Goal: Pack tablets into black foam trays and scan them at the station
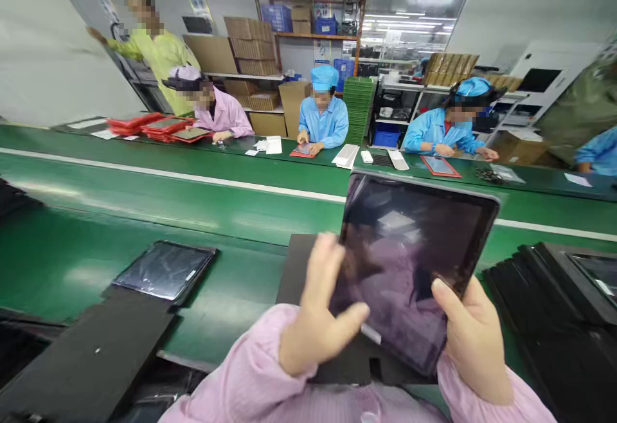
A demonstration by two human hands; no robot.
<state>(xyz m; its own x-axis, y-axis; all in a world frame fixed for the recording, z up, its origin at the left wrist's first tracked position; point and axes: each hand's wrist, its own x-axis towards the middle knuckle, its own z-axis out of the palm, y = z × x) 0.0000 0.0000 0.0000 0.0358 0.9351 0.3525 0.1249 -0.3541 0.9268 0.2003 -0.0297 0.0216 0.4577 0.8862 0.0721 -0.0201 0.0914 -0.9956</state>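
A tablet (400, 262) with a dark, glossy screen and a pale rim is held up tilted in front of me. My right hand (475, 339) is closed on its lower right edge, the thumb lying on the screen. At the tablet's left edge is my left hand (322, 310), slightly blurred, with the fingers stretched and the thumb apart. Whether it touches the tablet I cannot tell. A small white label (371, 333) shows low on the screen. Beneath the tablet lies a dark board or mat (295, 269), mostly hidden.
Another tablet (166, 269) rests at left beside black foam sheets (91, 346). Stacked black trays or sheets (544, 301) stand at right. Beyond the green conveyor (193, 198), several co-workers sit at the far bench, near red trays (135, 122); one person in yellow stands.
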